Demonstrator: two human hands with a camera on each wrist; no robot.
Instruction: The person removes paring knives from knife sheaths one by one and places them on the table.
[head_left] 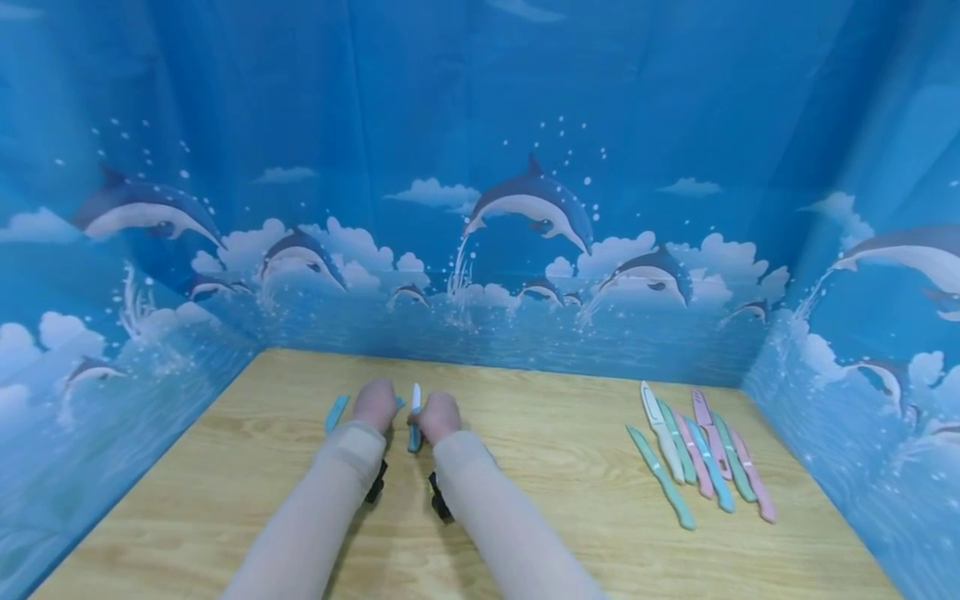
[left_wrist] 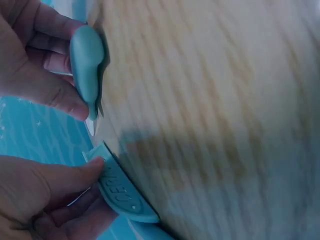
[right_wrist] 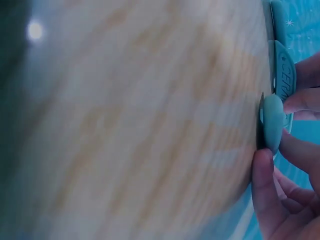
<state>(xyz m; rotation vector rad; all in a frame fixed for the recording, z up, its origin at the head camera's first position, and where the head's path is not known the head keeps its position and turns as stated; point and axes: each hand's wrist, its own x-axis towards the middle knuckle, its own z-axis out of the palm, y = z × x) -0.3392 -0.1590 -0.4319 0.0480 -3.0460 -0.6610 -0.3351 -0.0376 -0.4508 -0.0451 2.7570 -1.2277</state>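
Note:
My right hand [head_left: 440, 417] pinches a small knife [head_left: 415, 433] by its blue-green handle. In the head view its white blade points away from me. Between thumb and fingers my left hand [head_left: 375, 406] holds a blue-green blade sheath [left_wrist: 122, 187] with raised lettering, mostly covered by the hand in the head view. The knife [left_wrist: 87, 62] and the sheath are close together but apart, with the blade tip near the sheath's end in the left wrist view. Another flat blue piece [head_left: 336, 413] lies on the table left of my left hand.
Several knives in green, white, pink and blue lie side by side at the right of the wooden table [head_left: 570, 483], a green knife [head_left: 660, 477] outermost on the left. A blue dolphin-print curtain [head_left: 420, 208] encloses the back and sides.

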